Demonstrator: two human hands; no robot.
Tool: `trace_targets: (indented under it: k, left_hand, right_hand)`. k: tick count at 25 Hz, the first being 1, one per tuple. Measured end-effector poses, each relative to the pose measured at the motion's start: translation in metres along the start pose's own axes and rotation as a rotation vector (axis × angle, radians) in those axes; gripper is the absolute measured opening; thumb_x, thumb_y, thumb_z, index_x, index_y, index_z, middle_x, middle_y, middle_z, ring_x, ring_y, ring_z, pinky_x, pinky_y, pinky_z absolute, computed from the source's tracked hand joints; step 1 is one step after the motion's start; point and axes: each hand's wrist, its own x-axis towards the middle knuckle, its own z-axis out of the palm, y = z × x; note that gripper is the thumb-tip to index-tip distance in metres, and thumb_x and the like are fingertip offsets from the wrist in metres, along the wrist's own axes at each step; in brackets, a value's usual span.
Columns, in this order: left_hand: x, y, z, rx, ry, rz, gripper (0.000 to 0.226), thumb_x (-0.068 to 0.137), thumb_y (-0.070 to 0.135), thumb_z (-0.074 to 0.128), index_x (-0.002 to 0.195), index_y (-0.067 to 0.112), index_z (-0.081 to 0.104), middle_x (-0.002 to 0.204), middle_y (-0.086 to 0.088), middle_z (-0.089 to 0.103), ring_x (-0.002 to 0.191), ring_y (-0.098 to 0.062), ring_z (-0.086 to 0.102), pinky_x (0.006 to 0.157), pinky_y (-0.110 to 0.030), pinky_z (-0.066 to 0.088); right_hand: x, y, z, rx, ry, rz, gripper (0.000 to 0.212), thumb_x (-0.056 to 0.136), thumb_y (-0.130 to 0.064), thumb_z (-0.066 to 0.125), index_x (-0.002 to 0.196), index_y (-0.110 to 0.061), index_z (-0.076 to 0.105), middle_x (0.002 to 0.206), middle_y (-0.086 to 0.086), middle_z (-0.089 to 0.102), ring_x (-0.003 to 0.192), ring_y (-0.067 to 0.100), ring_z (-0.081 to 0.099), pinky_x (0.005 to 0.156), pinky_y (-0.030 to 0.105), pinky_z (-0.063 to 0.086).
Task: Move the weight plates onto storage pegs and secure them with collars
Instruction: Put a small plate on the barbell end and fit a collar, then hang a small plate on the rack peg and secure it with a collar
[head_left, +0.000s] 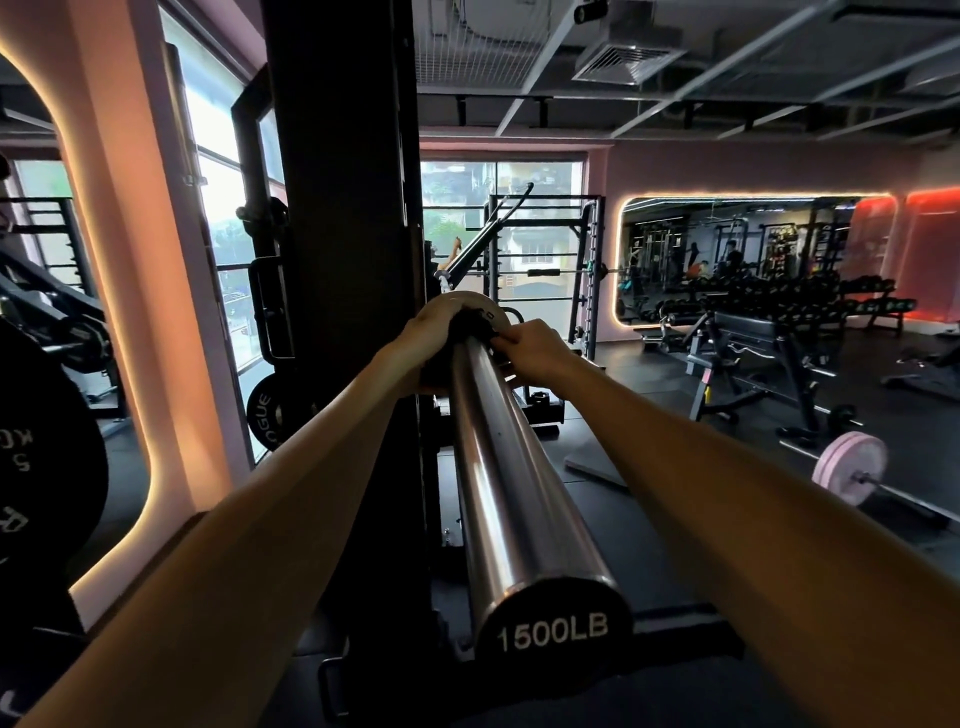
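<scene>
Steel sleeve (511, 467) running straight away; gripping collar (475, 332) at far end, left hand (434, 332) and right hand (524, 348) flanking, against pale plate (467, 302).

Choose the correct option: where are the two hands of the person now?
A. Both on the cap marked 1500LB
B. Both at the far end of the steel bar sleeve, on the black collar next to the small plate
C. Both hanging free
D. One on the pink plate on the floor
B: the left hand and right hand both grip the black collar against the small plate, far up the bar sleeve.
</scene>
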Motion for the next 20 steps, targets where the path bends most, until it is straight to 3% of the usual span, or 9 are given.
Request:
trace_targets:
  k: [2, 3, 5, 7, 9, 11, 13, 15, 20]
  left_hand:
    - [0.007, -0.015, 0.001, -0.083, 0.013, 0.037, 0.075, 0.077, 0.064, 0.059, 0.133, 0.015, 0.050, 0.125, -0.009, 0.061, 0.099, -0.022, 0.067, 0.070, -0.036, 0.060]
    - [-0.003, -0.017, 0.003, -0.120, 0.016, 0.055, 0.074, 0.080, 0.063, 0.060, 0.130, 0.009, 0.047, 0.121, -0.010, 0.061, 0.094, -0.019, 0.067, 0.063, -0.029, 0.060]
    - [-0.025, -0.025, 0.008, -0.173, 0.108, 0.078, 0.042, 0.096, 0.045, 0.051, 0.117, 0.010, 0.040, 0.097, -0.003, 0.054, 0.075, -0.007, 0.057, 0.041, -0.010, 0.047]
    - [-0.053, -0.044, 0.018, -0.102, 0.196, 0.090, 0.018, 0.103, 0.029, 0.042, 0.099, 0.012, 0.037, 0.082, 0.002, 0.043, 0.064, -0.005, 0.044, 0.035, -0.006, 0.039]
    - [-0.069, -0.085, 0.026, -0.008, 0.168, 0.011, 0.018, 0.103, 0.026, 0.042, 0.091, 0.013, 0.041, 0.087, -0.004, 0.049, 0.061, -0.007, 0.043, 0.031, -0.010, 0.037]
    - [-0.094, -0.137, 0.044, 0.203, 0.044, -0.098, 0.033, 0.096, 0.039, 0.051, 0.112, 0.011, 0.046, 0.100, -0.012, 0.060, 0.060, -0.013, 0.053, 0.039, -0.019, 0.044]
    - [-0.130, -0.196, 0.068, 0.362, -0.117, -0.195, 0.045, 0.088, 0.050, 0.057, 0.114, 0.016, 0.047, 0.093, -0.009, 0.064, 0.064, -0.019, 0.059, 0.054, -0.026, 0.051]
    - [-0.180, -0.243, 0.098, 0.518, -0.280, -0.262, 0.037, 0.088, 0.049, 0.059, 0.105, 0.019, 0.049, 0.088, -0.006, 0.064, 0.069, -0.019, 0.060, 0.063, -0.030, 0.052]
    - [-0.310, -0.346, 0.167, 0.912, -0.815, -0.315, 0.036, 0.090, 0.051, 0.056, 0.108, 0.021, 0.052, 0.113, -0.003, 0.062, 0.095, -0.019, 0.058, 0.074, -0.030, 0.043]
  right_hand:
    - [-0.007, 0.000, 0.000, -0.026, 0.002, -0.003, 0.030, 0.094, -0.019, 0.054, 0.106, 0.005, 0.067, 0.098, 0.025, 0.069, 0.087, 0.036, 0.068, 0.083, 0.049, 0.055]
    - [-0.011, 0.001, 0.000, -0.032, -0.003, -0.004, 0.029, 0.095, -0.018, 0.052, 0.105, 0.005, 0.067, 0.093, 0.020, 0.069, 0.080, 0.030, 0.067, 0.079, 0.038, 0.057]
    - [-0.028, 0.004, -0.001, -0.055, -0.024, 0.000, 0.027, 0.097, -0.017, 0.049, 0.101, 0.003, 0.067, 0.078, 0.009, 0.063, 0.065, 0.019, 0.058, 0.055, 0.016, 0.049]
    - [-0.051, 0.015, 0.002, -0.101, -0.052, 0.012, 0.032, 0.099, -0.021, 0.046, 0.102, 0.005, 0.065, 0.082, 0.008, 0.056, 0.074, 0.022, 0.052, 0.058, 0.021, 0.042]
    - [-0.082, 0.034, 0.009, -0.185, -0.109, 0.065, 0.038, 0.099, -0.029, 0.045, 0.084, 0.002, 0.063, 0.076, 0.007, 0.051, 0.079, 0.022, 0.049, 0.061, 0.028, 0.036]
    - [-0.127, 0.066, 0.016, -0.294, -0.174, 0.155, 0.040, 0.098, -0.032, 0.046, 0.065, -0.010, 0.052, 0.066, 0.005, 0.049, 0.077, 0.025, 0.050, 0.056, 0.028, 0.032]
    - [-0.181, 0.105, 0.025, -0.324, -0.246, 0.255, 0.032, 0.096, -0.036, 0.051, 0.087, -0.009, 0.066, 0.092, 0.010, 0.066, 0.093, 0.028, 0.059, 0.071, 0.028, 0.043]
    - [-0.247, 0.146, 0.031, -0.328, -0.292, 0.379, 0.042, 0.094, -0.041, 0.054, 0.119, -0.007, 0.063, 0.123, 0.010, 0.063, 0.114, 0.026, 0.057, 0.094, 0.030, 0.044]
    - [-0.432, 0.231, 0.040, -0.152, -0.340, 0.732, 0.050, 0.095, -0.042, 0.052, 0.133, -0.009, 0.054, 0.134, 0.008, 0.055, 0.123, 0.025, 0.052, 0.101, 0.034, 0.042]
